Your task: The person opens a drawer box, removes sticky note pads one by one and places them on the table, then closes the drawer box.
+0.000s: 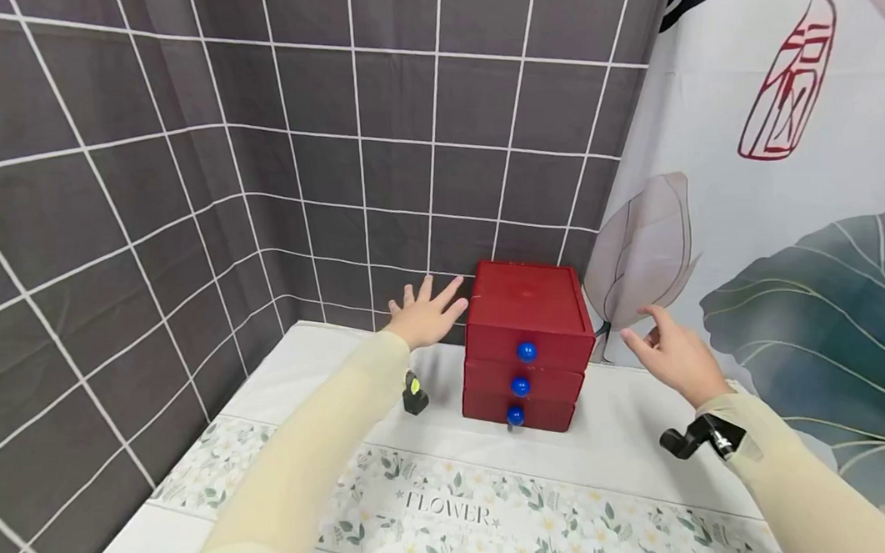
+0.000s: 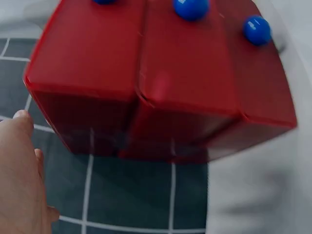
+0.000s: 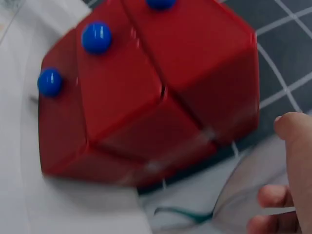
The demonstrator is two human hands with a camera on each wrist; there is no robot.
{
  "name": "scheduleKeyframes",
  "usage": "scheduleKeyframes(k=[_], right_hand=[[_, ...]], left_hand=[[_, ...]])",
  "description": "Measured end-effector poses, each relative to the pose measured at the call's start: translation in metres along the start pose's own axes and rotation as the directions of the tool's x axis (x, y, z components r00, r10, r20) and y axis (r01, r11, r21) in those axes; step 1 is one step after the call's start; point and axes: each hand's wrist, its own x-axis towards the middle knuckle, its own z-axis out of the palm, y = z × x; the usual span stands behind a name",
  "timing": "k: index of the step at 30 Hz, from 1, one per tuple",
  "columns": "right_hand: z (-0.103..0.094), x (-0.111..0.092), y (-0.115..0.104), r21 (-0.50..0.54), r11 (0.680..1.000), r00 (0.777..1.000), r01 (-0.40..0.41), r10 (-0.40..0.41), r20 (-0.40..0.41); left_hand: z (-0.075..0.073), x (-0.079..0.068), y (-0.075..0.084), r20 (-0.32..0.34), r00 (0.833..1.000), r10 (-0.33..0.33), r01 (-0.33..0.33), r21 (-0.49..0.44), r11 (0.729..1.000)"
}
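Note:
A red box of three stacked drawers (image 1: pixel 528 299), each with a round blue knob (image 1: pixel 527 352), stands against the grey backdrop, its drawers pushed in. My left hand (image 1: pixel 424 317) is held just left of the box's upper part with its fingers spread, holding nothing. To the right of the box is my right hand (image 1: pixel 675 354), index finger and thumb extended and the other fingers loosely bent, also holding nothing. Both wrist views show the drawer fronts close up, with part of the left hand (image 2: pixel 22 180) and the right hand (image 3: pixel 300 170) at the edge.
The box stands on a white table covering with a floral strip (image 1: pixel 455 510) in front of it. Dark grey cloth (image 1: pixel 316 166) with white grid lines hangs behind and to the left; a leaf-printed cloth (image 1: pixel 826 290) hangs at right. A black wrist device (image 1: pixel 702 438) sits on the right sleeve.

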Motion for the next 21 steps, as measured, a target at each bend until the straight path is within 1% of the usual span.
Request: scheduleKeyframes(k=[3, 5, 7, 9, 10, 12, 15, 17, 18, 19, 21], right_hand=[[0.000, 0.001, -0.016, 0.035, 0.999, 0.996, 0.038, -0.035, -0.076], [0.001, 0.002, -0.028, 0.052, 0.996, 0.990, 0.077, -0.070, -0.122], [0.003, 0.003, -0.039, 0.057, 0.990, 0.979, 0.126, -0.115, -0.166], [0.006, 0.003, -0.050, 0.048, 0.981, 0.961, 0.189, -0.175, -0.213], [0.008, 0.003, -0.055, 0.037, 0.974, 0.950, 0.223, -0.208, -0.234], [0.012, 0.003, -0.066, 0.006, 0.956, 0.920, 0.292, -0.279, -0.276], [0.018, 0.002, -0.079, -0.093, 0.917, 0.856, 0.388, -0.396, -0.333], [0.022, 0.002, -0.088, -0.148, 0.886, 0.814, 0.439, -0.462, -0.353], [0.024, 0.002, -0.092, -0.171, 0.872, 0.798, 0.458, -0.488, -0.353], [0.026, 0.002, -0.095, -0.187, 0.859, 0.786, 0.476, -0.511, -0.347], [0.032, 0.002, -0.102, -0.181, 0.847, 0.788, 0.500, -0.532, -0.311]], left_hand=[[-0.004, 0.005, 0.012, 0.016, 0.999, 0.029, -0.029, -0.024, 0.999], [-0.007, 0.009, 0.019, 0.026, 0.998, 0.060, -0.059, -0.041, 0.997], [-0.009, 0.013, 0.025, 0.045, 0.995, 0.091, -0.088, -0.065, 0.994], [-0.010, 0.016, 0.030, 0.064, 0.990, 0.124, -0.117, -0.100, 0.988], [-0.010, 0.018, 0.032, 0.076, 0.987, 0.139, -0.130, -0.114, 0.985], [-0.008, 0.020, 0.035, 0.100, 0.981, 0.165, -0.151, -0.135, 0.979], [-0.005, 0.024, 0.039, 0.128, 0.973, 0.194, -0.174, -0.154, 0.973], [-0.004, 0.027, 0.040, 0.142, 0.967, 0.210, -0.185, -0.167, 0.968], [-0.003, 0.028, 0.041, 0.150, 0.965, 0.214, -0.186, -0.177, 0.966], [-0.003, 0.028, 0.042, 0.162, 0.964, 0.213, -0.184, -0.178, 0.967], [-0.003, 0.029, 0.043, 0.184, 0.961, 0.207, -0.177, -0.166, 0.970]])
